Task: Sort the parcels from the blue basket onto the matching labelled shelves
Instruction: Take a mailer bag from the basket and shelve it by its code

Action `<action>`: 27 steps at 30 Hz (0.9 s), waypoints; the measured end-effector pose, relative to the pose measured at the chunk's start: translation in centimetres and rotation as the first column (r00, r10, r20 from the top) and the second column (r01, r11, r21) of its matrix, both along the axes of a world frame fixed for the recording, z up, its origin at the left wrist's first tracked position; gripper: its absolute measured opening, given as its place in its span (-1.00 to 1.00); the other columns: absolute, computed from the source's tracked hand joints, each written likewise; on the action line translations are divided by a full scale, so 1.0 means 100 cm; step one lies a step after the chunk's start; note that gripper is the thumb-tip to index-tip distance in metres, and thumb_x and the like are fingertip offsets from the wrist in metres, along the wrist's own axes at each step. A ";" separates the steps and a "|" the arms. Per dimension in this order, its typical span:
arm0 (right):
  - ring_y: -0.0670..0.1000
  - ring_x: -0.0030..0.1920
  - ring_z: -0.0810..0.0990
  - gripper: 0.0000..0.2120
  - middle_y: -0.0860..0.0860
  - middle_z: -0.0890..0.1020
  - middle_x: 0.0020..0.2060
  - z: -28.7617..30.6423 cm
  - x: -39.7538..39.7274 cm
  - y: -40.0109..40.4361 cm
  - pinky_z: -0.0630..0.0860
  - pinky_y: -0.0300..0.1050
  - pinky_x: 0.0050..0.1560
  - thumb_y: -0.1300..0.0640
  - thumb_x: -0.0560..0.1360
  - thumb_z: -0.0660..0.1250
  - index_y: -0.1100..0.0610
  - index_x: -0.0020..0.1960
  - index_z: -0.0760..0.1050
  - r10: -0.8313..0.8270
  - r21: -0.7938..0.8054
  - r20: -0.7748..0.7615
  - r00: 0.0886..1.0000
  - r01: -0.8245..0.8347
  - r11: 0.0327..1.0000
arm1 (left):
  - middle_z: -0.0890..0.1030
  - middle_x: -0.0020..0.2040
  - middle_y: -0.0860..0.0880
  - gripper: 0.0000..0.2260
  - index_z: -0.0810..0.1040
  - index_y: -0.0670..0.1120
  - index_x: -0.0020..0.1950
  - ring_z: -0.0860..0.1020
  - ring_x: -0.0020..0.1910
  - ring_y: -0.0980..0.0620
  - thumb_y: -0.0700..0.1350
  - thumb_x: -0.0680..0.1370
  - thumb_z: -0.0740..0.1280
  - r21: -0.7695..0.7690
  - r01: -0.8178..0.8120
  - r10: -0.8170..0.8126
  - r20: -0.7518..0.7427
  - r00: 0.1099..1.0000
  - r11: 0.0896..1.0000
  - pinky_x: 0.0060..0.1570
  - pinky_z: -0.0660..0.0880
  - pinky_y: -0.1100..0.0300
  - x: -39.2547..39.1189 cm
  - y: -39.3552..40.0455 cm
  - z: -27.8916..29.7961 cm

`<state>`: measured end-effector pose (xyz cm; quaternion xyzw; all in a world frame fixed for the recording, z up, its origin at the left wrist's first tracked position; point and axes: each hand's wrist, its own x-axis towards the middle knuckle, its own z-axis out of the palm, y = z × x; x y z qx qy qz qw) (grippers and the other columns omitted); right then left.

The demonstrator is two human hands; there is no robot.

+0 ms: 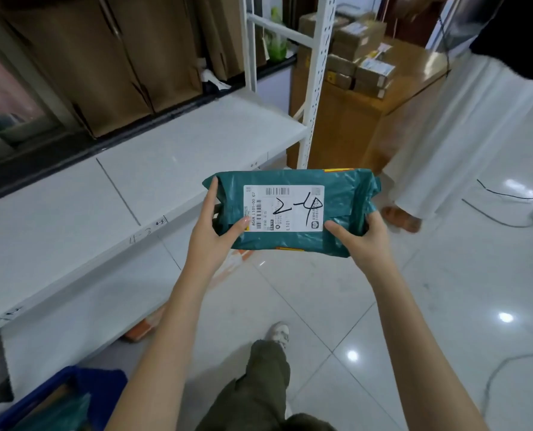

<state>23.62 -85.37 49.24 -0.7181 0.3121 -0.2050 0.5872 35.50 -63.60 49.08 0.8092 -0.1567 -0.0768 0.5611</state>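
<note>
1. At the centre of the view, a green plastic mailer parcel [293, 209] is held up in the air over the glossy white tile floor [430, 306], just right of the near edge of a white shelf [119, 194].
2. A person's left hand [215, 234] clamps the parcel's left end, with the thumb on top near the label and a finger stretched along the far left edge.
3. Their right hand [361, 241] clamps the right end, thumb on top and fingers curled under the crumpled plastic.
4. A white shipping label [284, 208] faces up on the parcel, with barcodes and "2-4" handwritten in black marker.
5. On the shelf's front edge, small handwritten marks [148, 233] show, too faint to read with certainty.
6. At the near left corner sits a blue basket [72, 381], with another green parcel partly visible inside.
7. Far right, stacked cardboard boxes [358, 54] rest on a large brown carton.
8. Another person in a long white garment [464, 126] stands at the right.
</note>
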 end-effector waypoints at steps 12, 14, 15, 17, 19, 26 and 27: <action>-0.22 -0.06 0.53 -0.59 -0.13 0.56 -0.01 0.016 0.144 -0.086 0.46 -0.52 -0.26 0.15 0.40 0.49 0.08 0.17 0.40 0.098 -0.112 0.023 0.995 -0.095 0.989 | 0.49 0.25 0.16 -0.26 0.11 0.27 0.48 0.49 0.23 0.08 -0.15 0.48 0.44 -0.115 -0.092 0.092 -0.005 0.996 0.989 0.16 0.54 -0.01 0.128 -0.082 0.000; -0.21 -0.04 0.53 -0.58 -0.15 0.55 -0.02 0.019 0.165 -0.100 0.46 -0.51 -0.23 0.17 0.40 0.49 0.11 0.18 0.40 0.105 -0.123 0.047 0.993 -0.099 0.987 | 0.51 0.23 0.08 -0.26 0.11 0.27 0.48 0.50 0.21 0.07 -0.16 0.48 0.44 -0.128 -0.105 0.103 -0.021 0.994 0.986 0.13 0.56 0.06 0.145 -0.094 0.003; -0.21 -0.03 0.53 -0.58 -0.18 0.54 -0.03 0.020 0.174 -0.106 0.46 -0.51 -0.21 0.18 0.40 0.49 0.11 0.18 0.40 0.108 -0.129 0.055 0.993 -0.100 0.987 | 0.52 0.23 0.05 -0.26 0.11 0.27 0.48 0.51 0.21 0.05 -0.17 0.48 0.43 -0.134 -0.109 0.107 -0.024 0.994 0.985 0.12 0.56 0.10 0.153 -0.099 0.005; -0.21 -0.03 0.53 -0.58 -0.22 0.52 -0.04 0.021 0.189 -0.117 0.47 -0.50 -0.20 0.19 0.40 0.49 0.11 0.18 0.40 0.111 -0.135 0.067 0.992 -0.101 0.986 | 0.53 0.24 0.01 -0.27 0.12 0.27 0.47 0.52 0.20 0.03 -0.17 0.48 0.43 -0.138 -0.114 0.112 -0.020 0.993 0.984 0.09 0.57 0.14 0.167 -0.110 0.008; -0.19 -0.04 0.53 -0.59 -0.19 0.53 -0.04 0.022 0.202 -0.126 0.48 -0.50 -0.18 0.17 0.39 0.49 0.09 0.16 0.39 0.111 -0.137 0.071 0.991 -0.100 0.985 | 0.55 0.21 0.00 -0.27 0.13 0.25 0.49 0.54 0.18 0.05 -0.16 0.48 0.44 -0.137 -0.125 0.123 -0.019 0.992 0.983 0.10 0.56 0.14 0.177 -0.118 0.011; -0.21 -0.02 0.55 -0.57 -0.19 0.56 -0.02 0.028 0.256 -0.165 0.52 -0.40 -0.12 0.14 0.36 0.51 0.04 0.14 0.40 0.219 -0.152 0.092 0.971 -0.204 0.967 | 0.57 0.12 0.05 -0.28 0.15 0.24 0.48 0.55 0.10 0.18 -0.18 0.47 0.44 -0.150 -0.251 0.253 -0.003 0.967 0.956 -0.04 0.51 0.41 0.206 -0.145 0.021; -0.22 -0.02 0.55 -0.57 -0.21 0.55 -0.03 0.031 0.267 -0.170 0.52 -0.41 -0.12 0.14 0.36 0.51 0.03 0.14 0.40 0.249 -0.160 0.098 0.964 -0.232 0.960 | 0.57 0.11 0.06 -0.28 0.16 0.23 0.48 0.55 0.09 0.20 -0.19 0.47 0.44 -0.154 -0.281 0.284 -0.002 0.959 0.947 -0.06 0.50 0.43 0.209 -0.149 0.023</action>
